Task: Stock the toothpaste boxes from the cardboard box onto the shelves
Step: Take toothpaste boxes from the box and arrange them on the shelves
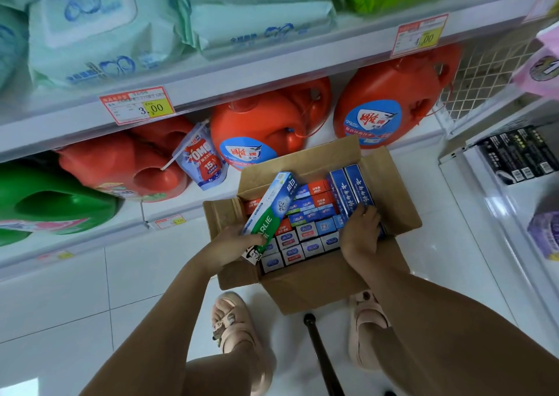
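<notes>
— Toothpaste?
— On my feed: left hand grips a long green-and-white toothpaste carton, ten o'clock over the open brown cardboard box; right hand clasps a dark-blue carton, two o'clock.

left hand grips green-white toothpaste box tilted over open cardboard box; right hand on blue toothpaste boxes inside
</notes>
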The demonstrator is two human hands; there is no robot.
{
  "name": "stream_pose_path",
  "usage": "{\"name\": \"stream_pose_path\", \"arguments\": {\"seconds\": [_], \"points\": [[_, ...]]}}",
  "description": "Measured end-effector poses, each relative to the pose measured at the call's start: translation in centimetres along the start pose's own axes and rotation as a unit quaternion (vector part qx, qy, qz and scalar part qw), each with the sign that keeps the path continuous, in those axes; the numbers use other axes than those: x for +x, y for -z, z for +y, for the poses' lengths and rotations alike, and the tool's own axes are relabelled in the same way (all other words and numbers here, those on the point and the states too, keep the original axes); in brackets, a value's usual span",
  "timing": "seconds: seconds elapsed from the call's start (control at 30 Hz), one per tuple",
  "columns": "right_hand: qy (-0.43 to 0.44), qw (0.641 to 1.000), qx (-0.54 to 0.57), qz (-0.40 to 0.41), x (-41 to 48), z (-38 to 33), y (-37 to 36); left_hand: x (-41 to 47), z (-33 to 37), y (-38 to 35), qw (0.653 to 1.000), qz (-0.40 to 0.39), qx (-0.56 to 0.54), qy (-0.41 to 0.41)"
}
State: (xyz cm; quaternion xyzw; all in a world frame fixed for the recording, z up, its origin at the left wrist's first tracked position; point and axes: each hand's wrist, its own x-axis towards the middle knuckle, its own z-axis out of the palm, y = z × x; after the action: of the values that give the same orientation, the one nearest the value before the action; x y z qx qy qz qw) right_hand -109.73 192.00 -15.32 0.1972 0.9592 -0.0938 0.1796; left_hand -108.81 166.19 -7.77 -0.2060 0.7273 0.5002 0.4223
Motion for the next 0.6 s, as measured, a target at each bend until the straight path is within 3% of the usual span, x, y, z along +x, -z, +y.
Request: {"name": "stream_pose_path", "arguments": {"seconds": [0.23, 0.6], "points": [[-0.037, 0.999, 0.036, -0.009, 0.7, 0.3, -0.7, 0.5, -1.4, 0.6, 0.984, -0.064, -0.167, 0.012], [0.029, 0.993, -0.114, -0.013, 0.2, -0.4, 0.0, 0.8, -1.5, 0.8, 0.972, -0.093, -0.21, 0.041]]}}
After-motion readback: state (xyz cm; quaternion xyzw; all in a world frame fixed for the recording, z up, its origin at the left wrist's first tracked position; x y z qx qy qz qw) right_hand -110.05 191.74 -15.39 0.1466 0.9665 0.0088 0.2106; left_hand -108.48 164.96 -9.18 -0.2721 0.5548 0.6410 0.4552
